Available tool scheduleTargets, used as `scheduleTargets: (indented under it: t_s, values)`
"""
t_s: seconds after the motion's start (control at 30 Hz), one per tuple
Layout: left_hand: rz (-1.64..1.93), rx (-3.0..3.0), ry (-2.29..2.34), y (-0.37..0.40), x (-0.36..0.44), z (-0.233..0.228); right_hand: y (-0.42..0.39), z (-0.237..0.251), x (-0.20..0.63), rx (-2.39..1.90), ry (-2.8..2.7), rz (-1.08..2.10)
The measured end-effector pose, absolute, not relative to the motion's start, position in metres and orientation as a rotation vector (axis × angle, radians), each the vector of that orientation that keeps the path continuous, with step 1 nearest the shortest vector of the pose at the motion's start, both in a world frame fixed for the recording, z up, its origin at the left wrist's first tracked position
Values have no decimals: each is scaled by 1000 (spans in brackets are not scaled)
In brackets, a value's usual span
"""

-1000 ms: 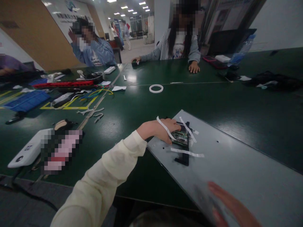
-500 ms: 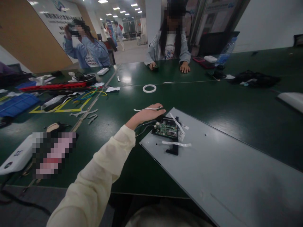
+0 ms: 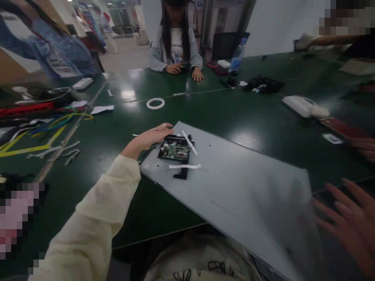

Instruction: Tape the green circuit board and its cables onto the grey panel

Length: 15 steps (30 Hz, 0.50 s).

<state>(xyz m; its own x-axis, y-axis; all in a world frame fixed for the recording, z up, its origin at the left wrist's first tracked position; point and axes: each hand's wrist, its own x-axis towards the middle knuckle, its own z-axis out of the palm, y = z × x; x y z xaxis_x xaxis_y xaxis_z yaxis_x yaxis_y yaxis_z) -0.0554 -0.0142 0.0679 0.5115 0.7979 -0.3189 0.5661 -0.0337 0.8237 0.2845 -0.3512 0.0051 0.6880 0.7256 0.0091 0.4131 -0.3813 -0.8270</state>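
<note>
A large flat grey panel (image 3: 234, 175) lies over the near side of the table and overhangs its edge. A green circuit board (image 3: 175, 151) in a black frame sits at its left end, with white tape strips (image 3: 185, 166) around it. My left hand (image 3: 148, 139) grips the panel's far-left edge beside the board, its fingertips partly hidden. Another thin white strip shows behind that hand. Over at the panel's right end, my right hand (image 3: 348, 218) has its fingers spread and holds nothing. It is blurred, and I cannot tell whether it touches the panel.
A white tape roll (image 3: 155, 103) lies beyond the panel. Loose cables and yellow tape (image 3: 25, 150) cover the left side. A person (image 3: 175, 47) sits opposite. White devices (image 3: 299, 106) and another person's hand (image 3: 365, 146) are at the right.
The view has turned to the right. My right hand has come into sight at the panel's right end. My left hand stays at the panel's left edge.
</note>
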Motion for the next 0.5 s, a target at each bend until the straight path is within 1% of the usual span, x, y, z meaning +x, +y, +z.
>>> scheduleTargets:
  t_s: [0.03, 0.07, 0.23, 0.5]
  values:
    - [290, 1743, 1188, -13, -55, 67, -349, 11, 277, -1927, -702, 578]
    - [300, 1772, 1208, -13, -55, 66, -346, 17, 270, -1877, -602, 620]
    - [273, 1836, 1238, -10, -57, 63, -338, 30, 245, -1858, -552, 597]
    - [251, 1886, 1314, -16, -54, 68, -336, 27, 249, -1878, -487, 596]
